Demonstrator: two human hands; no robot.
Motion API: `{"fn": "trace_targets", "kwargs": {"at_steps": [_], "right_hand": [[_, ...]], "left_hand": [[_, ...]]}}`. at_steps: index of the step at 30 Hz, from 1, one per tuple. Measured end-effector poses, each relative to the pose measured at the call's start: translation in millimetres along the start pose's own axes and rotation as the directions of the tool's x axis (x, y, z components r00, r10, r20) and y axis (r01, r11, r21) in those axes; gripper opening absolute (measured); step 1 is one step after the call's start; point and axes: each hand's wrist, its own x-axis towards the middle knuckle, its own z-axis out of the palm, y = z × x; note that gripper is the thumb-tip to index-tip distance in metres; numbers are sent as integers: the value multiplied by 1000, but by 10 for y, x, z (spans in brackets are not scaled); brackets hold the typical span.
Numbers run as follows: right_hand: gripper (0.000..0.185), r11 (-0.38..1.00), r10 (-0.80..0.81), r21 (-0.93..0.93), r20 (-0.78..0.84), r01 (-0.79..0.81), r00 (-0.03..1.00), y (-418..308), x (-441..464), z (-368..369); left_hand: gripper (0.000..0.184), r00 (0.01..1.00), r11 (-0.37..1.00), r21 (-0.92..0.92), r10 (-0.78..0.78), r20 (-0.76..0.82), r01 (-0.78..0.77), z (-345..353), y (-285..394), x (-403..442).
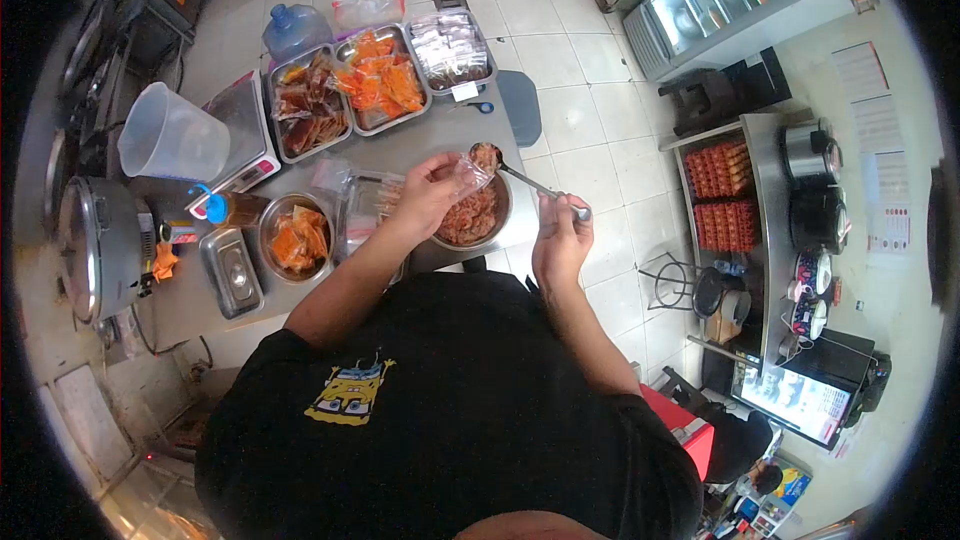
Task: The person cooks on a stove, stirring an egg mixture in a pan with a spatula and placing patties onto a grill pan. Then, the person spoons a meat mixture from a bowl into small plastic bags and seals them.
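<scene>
My left hand (432, 195) is closed on a small clear plastic bag (474, 178), held above a round metal bowl (507, 212) of reddish chopped food (468, 218). In my right hand (563, 238) is the handle of a long metal spoon (530, 180). The spoon's bowl, heaped with the same food (486, 155), is at the mouth of the bag. Just left of the bowl, partly hidden by my left forearm, lies a container with clear plastic bags (362, 202). A smaller round bowl (266, 240) holds orange packets (299, 239).
Three metal trays hold red packets (308, 105), orange packets (380, 80) and silvery packets (448, 48) at the table's far side. A clear pitcher (170, 135), a scale (243, 130) and a lidded metal container (232, 272) stand left. Shelves (758, 240) are on the right.
</scene>
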Motion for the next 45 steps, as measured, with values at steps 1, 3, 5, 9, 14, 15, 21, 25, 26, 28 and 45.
{"fn": "trace_targets", "kwargs": {"at_steps": [1, 3, 5, 9, 14, 15, 21, 25, 26, 28, 45], "right_hand": [[10, 994, -87, -56, 66, 91, 994, -16, -8, 21], [10, 965, -176, -170, 155, 201, 972, -96, -30, 77], [11, 910, -249, -269, 253, 315, 935, -238, -65, 208], [11, 766, -280, -401, 495, 502, 823, -683, -157, 610], [12, 519, -263, -407, 761, 752, 593, -1126, -268, 1180], [12, 427, -261, -371, 822, 824, 506, -1187, -289, 1272], [16, 161, -259, -260, 920, 952, 295, -1280, -432, 1572], [17, 167, -278, -237, 920, 957, 276, -1272, -489, 1614], [18, 145, -285, -230, 922, 962, 263, -1273, -498, 1615], [7, 112, -280, -202, 933, 973, 225, -1280, -521, 1614], [12, 35, -307, -110, 945, 993, 115, -1379, -644, 1464]], "left_hand": [[35, 999, 1000, -25, -4, -40, 3, 10, 15, 3], [35, 999, 999, -18, 37, -23, -38, 21, 58, -10], [35, 997, 997, -12, 80, -7, -80, 47, 146, -45], [34, 982, 917, 356, 148, 117, -181, 233, 471, -203], [35, 976, 934, 327, 77, 206, -143, 330, 656, -219], [35, 969, 952, 264, 96, 230, -157, 359, 661, -234], [36, 945, 985, -2, 168, 282, -174, 440, 679, -282], [37, 932, 985, -81, 172, 320, -154, 513, 813, -370], [37, 931, 983, -89, 180, 317, -160, 515, 827, -383], [37, 945, 986, -21, 165, 282, -166, 507, 850, -396], [39, 895, 955, 30, 265, 358, -294, 633, 798, -460]]}}
